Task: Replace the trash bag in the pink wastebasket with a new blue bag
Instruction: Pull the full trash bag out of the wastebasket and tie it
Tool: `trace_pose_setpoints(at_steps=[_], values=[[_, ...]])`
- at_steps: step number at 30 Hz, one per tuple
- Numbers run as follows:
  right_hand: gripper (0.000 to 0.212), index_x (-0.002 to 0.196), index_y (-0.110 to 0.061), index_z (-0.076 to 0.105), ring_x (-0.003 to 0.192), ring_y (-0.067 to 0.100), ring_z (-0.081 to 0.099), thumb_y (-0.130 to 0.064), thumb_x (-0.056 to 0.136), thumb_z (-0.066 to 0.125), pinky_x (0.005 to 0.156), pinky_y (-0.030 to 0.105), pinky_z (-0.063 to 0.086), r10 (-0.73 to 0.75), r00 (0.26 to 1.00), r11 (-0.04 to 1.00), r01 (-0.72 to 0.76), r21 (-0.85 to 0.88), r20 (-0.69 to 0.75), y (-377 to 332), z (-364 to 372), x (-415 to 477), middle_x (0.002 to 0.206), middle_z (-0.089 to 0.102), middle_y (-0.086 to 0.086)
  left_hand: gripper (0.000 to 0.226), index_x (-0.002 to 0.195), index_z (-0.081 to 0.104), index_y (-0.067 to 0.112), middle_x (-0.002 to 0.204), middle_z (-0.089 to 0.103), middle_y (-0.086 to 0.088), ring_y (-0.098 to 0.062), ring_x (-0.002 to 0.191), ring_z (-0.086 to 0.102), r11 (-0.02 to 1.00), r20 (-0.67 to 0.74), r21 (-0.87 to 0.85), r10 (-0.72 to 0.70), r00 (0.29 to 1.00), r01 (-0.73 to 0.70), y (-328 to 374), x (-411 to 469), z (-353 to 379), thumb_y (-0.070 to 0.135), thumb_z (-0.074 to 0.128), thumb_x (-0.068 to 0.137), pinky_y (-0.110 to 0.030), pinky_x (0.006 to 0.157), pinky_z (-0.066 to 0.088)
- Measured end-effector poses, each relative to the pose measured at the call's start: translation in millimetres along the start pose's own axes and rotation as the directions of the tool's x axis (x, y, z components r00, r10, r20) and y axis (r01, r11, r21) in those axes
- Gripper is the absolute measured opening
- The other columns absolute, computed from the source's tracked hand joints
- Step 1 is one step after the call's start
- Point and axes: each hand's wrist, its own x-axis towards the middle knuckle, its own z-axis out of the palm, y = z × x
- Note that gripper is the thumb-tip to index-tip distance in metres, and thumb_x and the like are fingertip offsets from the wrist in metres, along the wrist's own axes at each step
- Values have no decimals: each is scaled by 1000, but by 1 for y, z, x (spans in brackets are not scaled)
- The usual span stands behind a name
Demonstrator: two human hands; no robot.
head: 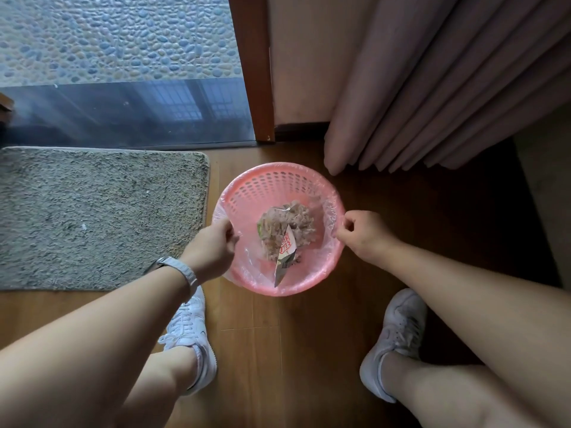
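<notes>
Pink wastebasket (278, 176) rim is where both my hands are. My left hand (213, 247) is curled at the left side of the rim, fingertips and thumb pinching the edge of the clear bag (331, 213) that lines the basket. My right hand (361, 234) is at the right side of the rim, fingers curled in, pinching the same crinkled plastic where it folds over the edge. A watch (182, 270) with a pale strap sits on my left wrist. Inside the bag, at the bottom, lies a heap of brownish scraps (293, 223), with a printed wrapper (285, 257) leaning up the near wall. The basket stands upright on the wooden floor (401, 217), just ahead of my white shoes (193, 338), one on each side. A grey rug (92, 217) lies just beside it on the left. Pink curtain (448, 97) folds hang beyond it to the right, and a glass door (123, 112) stands beyond the rug.
</notes>
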Motion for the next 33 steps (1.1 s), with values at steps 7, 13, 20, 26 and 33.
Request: trace_pose_setpoints(at_steps=[7, 13, 20, 26, 33], values=[[25, 60, -10, 50, 57, 17, 45, -19, 79, 65, 52, 32, 37, -70, 996, 995, 74, -71, 60, -6, 4, -8, 65, 52, 4, 19, 79, 58, 12, 83, 64, -3, -20, 79, 59, 975, 143, -217, 81, 986, -49, 17, -3, 9, 24, 61, 92, -35, 74, 51], [29, 60, -15, 45, 63, 19, 48, -26, 80, 63, 54, 29, 38, -12, 999, 1000, 13, -14, 42, 11, 6, 0, 72, 50, 0, 37, 80, 50, 19, 75, 57, 2, -18, 67, 54, 1000, -110, -25, -21, 994, 18, 16, 2, 1, 53, 65, 80, -34, 60, 44], [18, 93, -17, 62, 72, 18, 63, -34, 90, 57, 66, 37, 53, 177, 971, 923, -221, 314, 164, 19, 0, 7, 84, 69, 7, 64, 123, 44, 8, 118, 58, -14, -33, 105, 58, 968, -182, -60, -251, 951, 245, 12, 22, -4, 52, 64, 81, -40, 85, 48], [27, 87, -9, 68, 70, 17, 61, -32, 93, 56, 64, 32, 50, 130, 964, 933, -198, 302, 232, 20, -3, 4, 80, 69, 7, 23, 100, 60, 14, 102, 66, -12, -32, 91, 59, 958, -160, 31, -277, 947, 285, 23, 25, -2, 30, 57, 83, -34, 74, 42], [12, 89, -12, 64, 66, 20, 62, -23, 91, 61, 66, 41, 56, 95, 980, 947, -143, 287, 176, 17, 3, 6, 79, 68, 11, 7, 79, 69, 23, 97, 63, 3, -17, 93, 56, 990, -60, -144, -15, 998, 6, 36, 17, 4, 19, 65, 83, -29, 83, 40]])
